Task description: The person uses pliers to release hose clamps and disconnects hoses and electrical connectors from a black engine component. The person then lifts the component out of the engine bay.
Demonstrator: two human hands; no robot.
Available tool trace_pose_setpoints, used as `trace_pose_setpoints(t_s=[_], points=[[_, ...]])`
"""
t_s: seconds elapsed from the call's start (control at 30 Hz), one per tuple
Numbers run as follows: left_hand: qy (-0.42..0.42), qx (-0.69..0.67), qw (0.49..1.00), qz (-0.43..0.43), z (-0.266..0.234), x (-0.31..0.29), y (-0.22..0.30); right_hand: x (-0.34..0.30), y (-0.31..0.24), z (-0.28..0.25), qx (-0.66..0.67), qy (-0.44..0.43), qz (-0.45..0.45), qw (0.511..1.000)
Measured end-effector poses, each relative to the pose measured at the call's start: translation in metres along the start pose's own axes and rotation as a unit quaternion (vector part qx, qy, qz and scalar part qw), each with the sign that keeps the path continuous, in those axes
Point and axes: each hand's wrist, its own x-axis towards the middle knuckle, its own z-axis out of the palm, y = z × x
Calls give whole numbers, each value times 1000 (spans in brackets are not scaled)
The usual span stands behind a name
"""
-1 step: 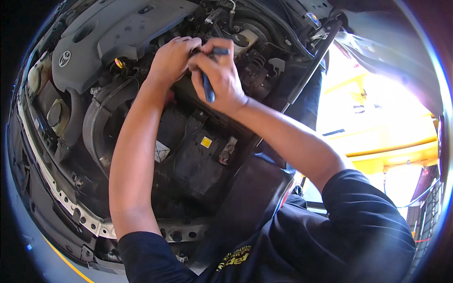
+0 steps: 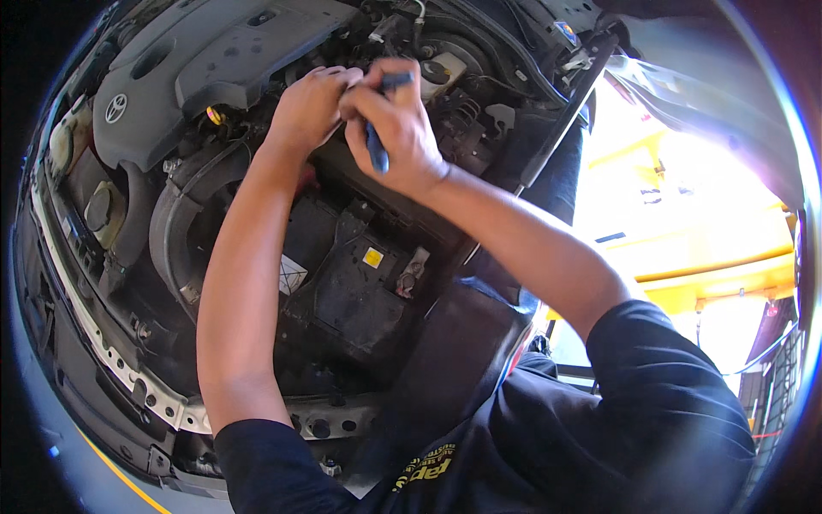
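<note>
Both my hands are deep in a car's engine bay, close together beside the grey engine cover (image 2: 231, 64). My right hand (image 2: 398, 133) is closed around a pair of pliers (image 2: 377, 147) with dark blue handles; one handle runs along the palm and the other shows near the fingers. The jaws are hidden behind my hands. My left hand (image 2: 315, 107) has its fingers curled down just left of the pliers, touching or nearly touching the right fingers. What its fingertips grip, if anything, is out of sight.
Nearer me lies a black battery (image 2: 355, 295) with a yellow label. A thick ribbed air hose (image 2: 175, 231) curves at left. The pale fluid reservoir (image 2: 445, 68) stands right of my hands. A prop strut (image 2: 565, 120) slants at right, and the metal front crossmember (image 2: 163, 403) bends along the near left.
My right hand and the pliers have shifted very slightly up and away from me. My left hand stays in place.
</note>
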Motion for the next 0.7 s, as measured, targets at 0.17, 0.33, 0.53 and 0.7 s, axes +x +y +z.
trace_pose_setpoints(t_s=[0.17,0.33,0.53,0.7], points=[[-66,36,995,-73,0,6,4,101,73,8,163,-57,159,972],[-40,23,998,-48,-3,7,1,51,25,5,51,33,174,983],[-84,-47,995,-17,-5,3,-12,-32,-24,13,-11,-42,55,998],[-77,-50,995,-34,-20,10,-2,-26,-19,8,-28,-12,-35,999]])
